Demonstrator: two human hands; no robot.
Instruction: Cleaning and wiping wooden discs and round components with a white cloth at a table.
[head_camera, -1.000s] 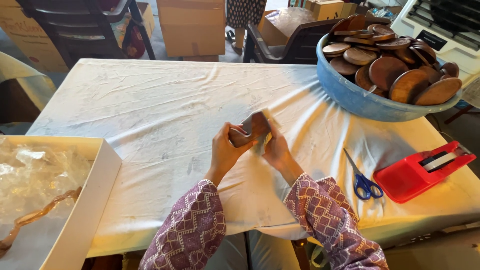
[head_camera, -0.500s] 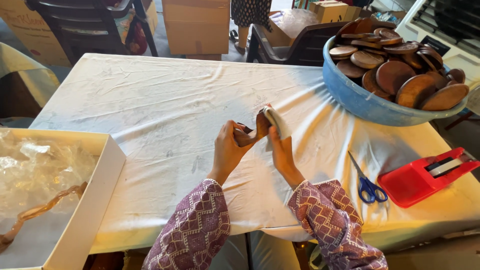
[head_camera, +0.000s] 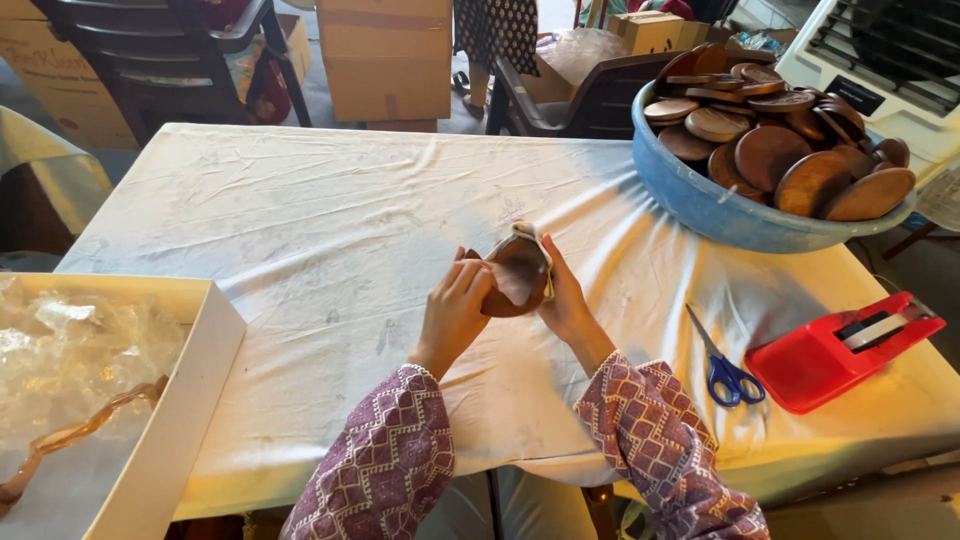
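Observation:
Both hands hold one round brown wooden disc (head_camera: 517, 280) above the white-covered table (head_camera: 300, 220). My left hand (head_camera: 455, 310) grips its left edge. My right hand (head_camera: 566, 300) holds its right side and presses a pale cloth or sheet (head_camera: 528, 234) against the disc's top and back. The disc faces me, tilted upright. Patterned purple sleeves cover both forearms.
A blue tub (head_camera: 700, 200) piled with several brown wooden discs (head_camera: 790, 140) stands at the far right. Blue-handled scissors (head_camera: 725, 365) and a red tape dispenser (head_camera: 835, 350) lie at the right. A white box (head_camera: 190, 400) with clear plastic wrap sits at the left. Chairs and cardboard boxes stand beyond the table.
The disc has turned from edge-on to face me, and the pale sheet has moved over its top. Both hands stayed in the same spot over the table.

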